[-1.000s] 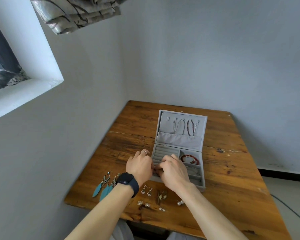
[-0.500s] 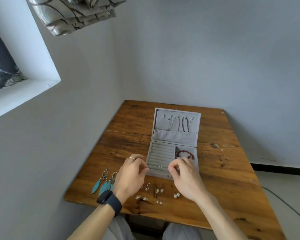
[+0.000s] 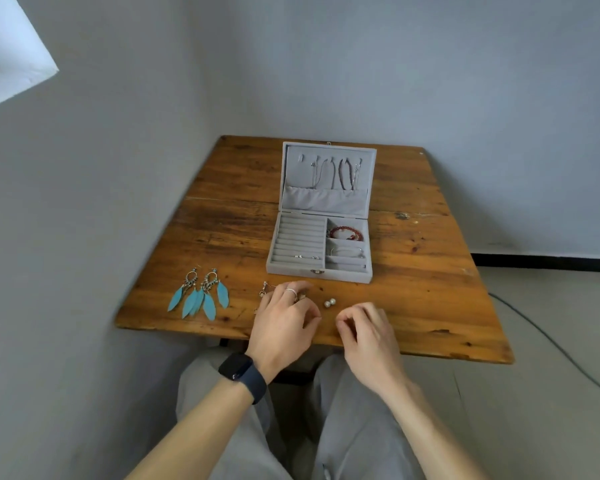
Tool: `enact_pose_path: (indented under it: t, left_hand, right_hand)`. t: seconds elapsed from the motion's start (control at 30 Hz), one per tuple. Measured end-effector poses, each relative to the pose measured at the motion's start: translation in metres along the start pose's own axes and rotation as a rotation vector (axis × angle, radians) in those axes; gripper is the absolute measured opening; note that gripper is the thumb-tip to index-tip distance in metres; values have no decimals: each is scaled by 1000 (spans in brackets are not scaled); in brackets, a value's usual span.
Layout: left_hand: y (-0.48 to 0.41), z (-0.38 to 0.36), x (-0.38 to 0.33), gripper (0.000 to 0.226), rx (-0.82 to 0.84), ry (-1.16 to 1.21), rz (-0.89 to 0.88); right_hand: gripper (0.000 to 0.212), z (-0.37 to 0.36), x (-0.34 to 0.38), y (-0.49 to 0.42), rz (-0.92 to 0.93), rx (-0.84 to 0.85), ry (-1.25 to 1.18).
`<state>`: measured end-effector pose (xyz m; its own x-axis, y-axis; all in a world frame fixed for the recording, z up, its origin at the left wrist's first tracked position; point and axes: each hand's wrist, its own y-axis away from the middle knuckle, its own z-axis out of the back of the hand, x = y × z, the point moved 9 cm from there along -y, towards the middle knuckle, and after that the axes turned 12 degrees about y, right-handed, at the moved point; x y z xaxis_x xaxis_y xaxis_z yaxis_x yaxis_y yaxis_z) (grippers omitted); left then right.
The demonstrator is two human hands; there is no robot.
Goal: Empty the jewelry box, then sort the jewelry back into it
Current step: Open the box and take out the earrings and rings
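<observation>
Head view, nearest first: my left hand (image 3: pixel 284 323) is curled over some small earrings on the table (image 3: pixel 430 289), and my right hand (image 3: pixel 364 327) sits beside it with fingers bent in. I cannot tell if either pinches anything. Two pearl studs (image 3: pixel 329 302) and the blue feather earrings (image 3: pixel 201 296) wait unsorted. Beyond, the jewelry box (image 3: pixel 291 270) lies open, with studs in the ring rolls (image 3: pixel 307 257), a red bracelet (image 3: pixel 346 233) in a side compartment and necklaces (image 3: pixel 336 173) in the lid. I judge sorting is about half done.

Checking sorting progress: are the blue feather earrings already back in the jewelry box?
No, the blue feather earrings lie on the table, outside the jewelry box and to its left.
</observation>
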<state>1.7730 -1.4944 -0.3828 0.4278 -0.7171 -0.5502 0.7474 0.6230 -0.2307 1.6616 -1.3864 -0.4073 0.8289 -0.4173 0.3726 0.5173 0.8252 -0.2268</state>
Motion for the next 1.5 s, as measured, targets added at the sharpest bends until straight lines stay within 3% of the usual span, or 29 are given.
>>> enact_pose_path:
  t: [0.2, 0.53, 0.93, 1.3, 1.5]
  left_hand:
    - [-4, -8, 4, 9, 28, -45, 47]
    - [-6, -8, 7, 12, 67, -33, 94]
    - [-6, -8, 5, 15, 68, -38, 66]
    - [-7, 2, 12, 20, 76, -29, 31]
    - [-26, 40, 36, 26, -46, 25, 73]
  right_hand:
    - [5, -6, 1, -4, -32, -45, 75]
    - [10, -9, -12, -1, -130, -117, -75]
    - [15, -8, -12, 1, -116, -139, -91]
    - [18, -3, -12, 1, -100, -70, -139]
    - [20, 5, -10, -9, -67, 14, -240]
